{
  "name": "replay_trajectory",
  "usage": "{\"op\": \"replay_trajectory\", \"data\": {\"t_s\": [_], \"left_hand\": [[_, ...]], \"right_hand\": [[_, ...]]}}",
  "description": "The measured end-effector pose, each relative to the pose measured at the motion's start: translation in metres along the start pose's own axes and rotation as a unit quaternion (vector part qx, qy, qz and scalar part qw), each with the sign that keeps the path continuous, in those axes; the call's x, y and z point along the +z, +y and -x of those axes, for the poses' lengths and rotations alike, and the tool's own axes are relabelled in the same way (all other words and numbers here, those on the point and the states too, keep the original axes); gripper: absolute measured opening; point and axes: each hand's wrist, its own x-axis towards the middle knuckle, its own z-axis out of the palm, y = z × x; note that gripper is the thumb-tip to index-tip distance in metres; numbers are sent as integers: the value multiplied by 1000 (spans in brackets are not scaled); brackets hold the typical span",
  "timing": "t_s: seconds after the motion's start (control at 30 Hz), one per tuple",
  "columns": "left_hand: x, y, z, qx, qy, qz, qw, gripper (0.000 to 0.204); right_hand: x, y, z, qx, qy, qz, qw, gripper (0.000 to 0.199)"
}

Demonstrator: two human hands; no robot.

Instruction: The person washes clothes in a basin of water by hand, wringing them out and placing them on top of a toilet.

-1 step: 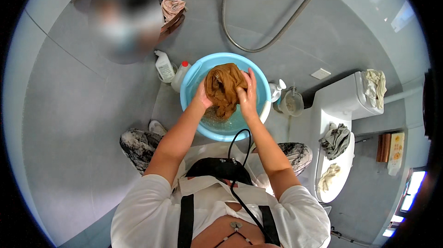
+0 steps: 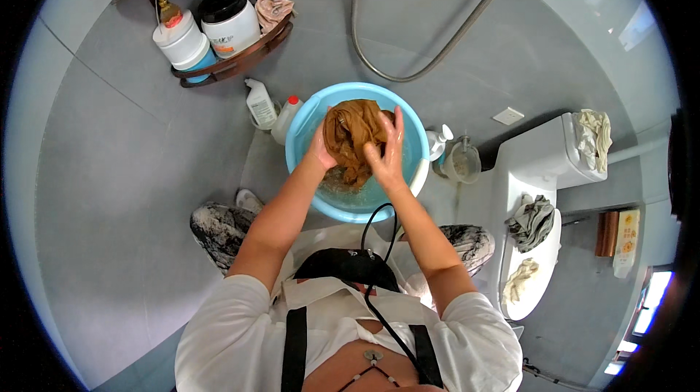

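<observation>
A wet, bunched brown cloth garment (image 2: 354, 133) is raised over the soapy water in a light blue basin (image 2: 293, 137). My left hand (image 2: 319, 150) is closed around the garment's left side, its fingers mostly hidden behind the fabric. My right hand (image 2: 389, 151) lies against the right side, fingers spread and thumb apart, touching the fabric without a closed grip. Lower folds of the garment hang down to the water.
Left of the basin stand a white spray bottle (image 2: 260, 104) and a red-capped jug (image 2: 286, 121). A pump bottle (image 2: 437, 142) and a clear cup (image 2: 462, 161) stand to its right. Clothes lie on the toilet (image 2: 514, 188). A metal hose (image 2: 437, 53) loops beyond the basin.
My right hand's fingers have spread, and its thumb has shifted left across the garment. The garment and my left hand stay nearly where they were.
</observation>
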Motion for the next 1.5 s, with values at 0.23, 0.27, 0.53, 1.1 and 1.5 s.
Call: {"op": "replay_trajectory", "data": {"t_s": [0.23,0.27,0.53,1.1,1.5], "left_hand": [[3,11,-11,-118,-15,12,993,36],[4,10,-11,-126,-59,25,990,26],[-19,-8,-28,-53,-65,-52,995,31],[1,35,37,-8,207,-553,807,68],[38,61,60,205,124,-837,492,46]], "right_hand": [[4,25,10,-282,-73,172,941,37],[5,26,7,-296,-62,165,939,32],[18,26,-5,-245,-26,174,953,23],[-71,97,-59,288,-144,-128,938,26],[-80,-23,-138,115,23,-418,901,20]]}}
